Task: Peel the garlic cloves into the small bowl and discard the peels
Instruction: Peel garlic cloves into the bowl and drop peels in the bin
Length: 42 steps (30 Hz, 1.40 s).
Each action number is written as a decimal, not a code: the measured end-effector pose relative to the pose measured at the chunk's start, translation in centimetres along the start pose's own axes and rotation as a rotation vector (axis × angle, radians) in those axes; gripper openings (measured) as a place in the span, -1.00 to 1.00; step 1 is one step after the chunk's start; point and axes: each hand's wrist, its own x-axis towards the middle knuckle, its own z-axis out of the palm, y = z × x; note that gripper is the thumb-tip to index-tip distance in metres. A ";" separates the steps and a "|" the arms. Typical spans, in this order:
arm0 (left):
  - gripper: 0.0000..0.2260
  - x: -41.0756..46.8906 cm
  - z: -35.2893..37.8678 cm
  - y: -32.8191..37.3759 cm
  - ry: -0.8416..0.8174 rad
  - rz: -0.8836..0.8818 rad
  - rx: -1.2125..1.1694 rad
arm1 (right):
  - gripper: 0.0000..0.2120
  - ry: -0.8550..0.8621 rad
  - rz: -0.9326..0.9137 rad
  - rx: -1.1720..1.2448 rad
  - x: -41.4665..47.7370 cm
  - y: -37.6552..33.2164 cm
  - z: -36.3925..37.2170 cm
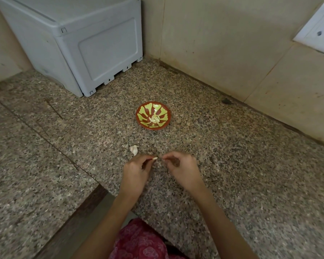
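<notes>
The granite counter bears a small bowl, a garlic piece and a grey box.

2 hands: left hand, right hand. 1 bowl. 1 heap of peeled cloves in bowl, exact number unclear. 1 clove pinched by left hand. 1 unpeeled garlic piece on counter. 1 grey box. 1 wall socket.

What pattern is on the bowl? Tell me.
Red-brown bowl with yellow-green petal shapes radiating from its centre; head view.
</notes>
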 end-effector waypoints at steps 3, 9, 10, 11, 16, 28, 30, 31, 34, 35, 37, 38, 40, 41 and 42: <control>-0.79 0.1 0.0 0.2 -0.009 0.013 0.007 | -0.77 -0.021 0.035 0.063 0.2 -0.1 -0.2; -0.79 0.4 0.0 0.4 0.021 0.006 0.016 | -0.79 -0.068 0.036 0.056 0.6 0.0 -0.2; -0.78 0.4 0.0 0.5 0.028 0.008 0.019 | -0.78 -0.087 0.048 0.059 0.6 0.1 -0.2; -0.78 0.4 0.0 0.5 0.033 0.008 0.020 | -0.77 -0.100 0.055 0.062 0.6 0.2 -0.2; -0.78 0.5 0.2 0.4 0.027 0.012 0.021 | -0.78 -0.065 0.048 0.124 0.6 0.0 -0.3; -0.82 0.3 0.2 0.1 0.126 -0.082 -0.069 | -0.88 0.051 0.132 0.013 3.8 0.6 -1.4; -0.80 -0.4 -0.2 -0.7 0.115 -0.088 -0.043 | -0.85 0.067 0.155 -0.066 4.8 1.3 -1.3; -0.80 -0.8 -0.4 -1.1 0.102 -0.082 -0.022 | -0.84 0.063 0.155 -0.105 5.1 1.6 -1.1; -0.78 -1.7 -0.8 -1.6 0.086 -0.081 0.001 | -0.76 0.052 0.119 -0.177 4.9 1.8 -0.7; -0.77 -2.0 -0.8 -1.6 0.089 -0.082 -0.004 | -0.72 0.060 0.091 -0.193 4.5 1.6 -0.6; -0.74 -2.5 -1.0 -1.6 0.094 -0.093 -0.018 | -0.66 0.048 0.003 -0.236 3.1 1.2 0.2; -0.72 -2.8 -1.0 -1.6 0.094 -0.110 -0.022 | -0.64 0.010 -0.070 -0.256 2.2 0.9 0.8; -0.70 -3.3 -1.1 -1.6 0.086 -0.151 -0.026 | -0.61 -0.089 -0.230 -0.312 0.6 0.6 2.2; -0.70 -3.5 -1.1 -1.6 0.082 -0.165 -0.031 | -0.61 -0.130 -0.287 -0.363 0.0 0.8 2.8; -0.69 -3.8 -1.1 -1.5 0.078 -0.169 -0.038 | -0.60 -0.152 -0.322 -0.432 -0.4 1.1 3.3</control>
